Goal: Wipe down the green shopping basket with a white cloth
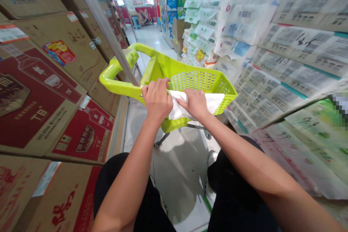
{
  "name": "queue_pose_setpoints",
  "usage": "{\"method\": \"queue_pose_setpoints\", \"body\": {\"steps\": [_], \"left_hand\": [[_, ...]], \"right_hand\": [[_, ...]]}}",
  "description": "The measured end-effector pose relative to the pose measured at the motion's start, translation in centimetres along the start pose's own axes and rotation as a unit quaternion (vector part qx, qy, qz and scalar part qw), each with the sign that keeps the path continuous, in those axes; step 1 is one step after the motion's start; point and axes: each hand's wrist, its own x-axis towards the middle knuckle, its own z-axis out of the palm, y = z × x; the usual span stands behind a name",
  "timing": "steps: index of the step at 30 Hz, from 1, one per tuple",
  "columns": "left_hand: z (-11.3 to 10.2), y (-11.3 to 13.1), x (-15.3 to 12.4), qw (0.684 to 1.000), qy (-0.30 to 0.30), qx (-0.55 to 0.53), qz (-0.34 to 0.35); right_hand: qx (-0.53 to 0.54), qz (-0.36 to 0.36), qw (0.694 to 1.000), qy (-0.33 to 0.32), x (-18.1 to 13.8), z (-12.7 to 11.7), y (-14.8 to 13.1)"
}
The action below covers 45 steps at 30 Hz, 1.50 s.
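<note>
A lime-green plastic shopping basket cart (190, 78) stands in a narrow shop aisle right in front of me. A white cloth (214, 101) lies draped over its near rim. My left hand (157, 98) is curled over the near rim, with its fingers gripping the rim and the cloth's edge. My right hand (195, 103) presses down on the cloth with its fingers closed around it. The cart's green handle loop (114, 74) sticks out to the left.
Stacked red and brown cardboard boxes (40, 90) wall the left side. Plastic-wrapped packs with handwritten prices (285, 61) pile up on the right. The tiled floor (176, 174) runs ahead into a brighter aisle with more shelves. My knees in dark trousers are below.
</note>
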Motion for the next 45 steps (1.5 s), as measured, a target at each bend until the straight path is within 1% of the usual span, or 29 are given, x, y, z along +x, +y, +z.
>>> {"method": "queue_pose_setpoints", "body": {"steps": [6, 10, 13, 19, 22, 24, 26, 28, 31, 34, 37, 40, 45], "left_hand": [[-0.1, -0.7, 0.1, 1.000, -0.004, 0.004, 0.010], [0.1, -1.3, 0.0, 1.000, 0.001, 0.019, 0.004], [0.1, -1.9, -0.1, 0.999, 0.007, 0.035, 0.009], [-0.1, -2.4, -0.1, 0.998, 0.002, 0.066, 0.025], [-0.2, -2.0, -0.2, 0.998, -0.005, 0.061, 0.026], [-0.3, -1.5, -0.2, 0.998, -0.006, 0.055, 0.026], [-0.4, -0.9, -0.2, 0.998, -0.005, 0.051, 0.027], [-0.4, -0.4, -0.3, 0.998, -0.008, 0.051, 0.032], [-0.3, 0.0, -0.4, 0.998, -0.012, 0.051, 0.044], [0.0, 0.2, -0.5, 0.997, -0.012, 0.053, 0.059], [0.2, 0.1, -0.5, 0.996, -0.009, 0.058, 0.068], [0.3, -0.1, -0.5, 0.996, -0.006, 0.060, 0.067], [0.0, -0.5, -0.4, 0.997, -0.006, 0.054, 0.054]], "right_hand": [[-0.015, 0.020, 1.000, -0.003, 0.7, 0.0, -1.0], [-0.022, -0.005, 1.000, -0.009, 0.5, -0.2, -1.1], [-0.037, -0.011, 0.999, -0.034, 0.1, -0.7, 0.3], [-0.085, 0.033, 0.992, -0.088, -1.0, -2.3, 5.5], [-0.086, 0.032, 0.992, -0.090, -1.6, -2.6, 7.1], [-0.083, 0.026, 0.993, -0.080, -1.8, -2.6, 7.3], [-0.081, 0.022, 0.994, -0.070, -1.7, -2.6, 6.9], [-0.072, 0.016, 0.995, -0.065, -1.4, -2.4, 5.8], [-0.050, 0.007, 0.997, -0.055, -0.5, -2.0, 3.1], [-0.020, -0.005, 0.999, -0.026, 0.5, -1.4, 0.1], [0.002, -0.032, 0.999, -0.002, 1.2, -1.1, -1.6], [0.001, -0.044, 0.999, -0.008, 1.3, -1.3, -1.4], [-0.024, -0.006, 0.997, -0.072, 0.7, -2.2, 1.5]]}}
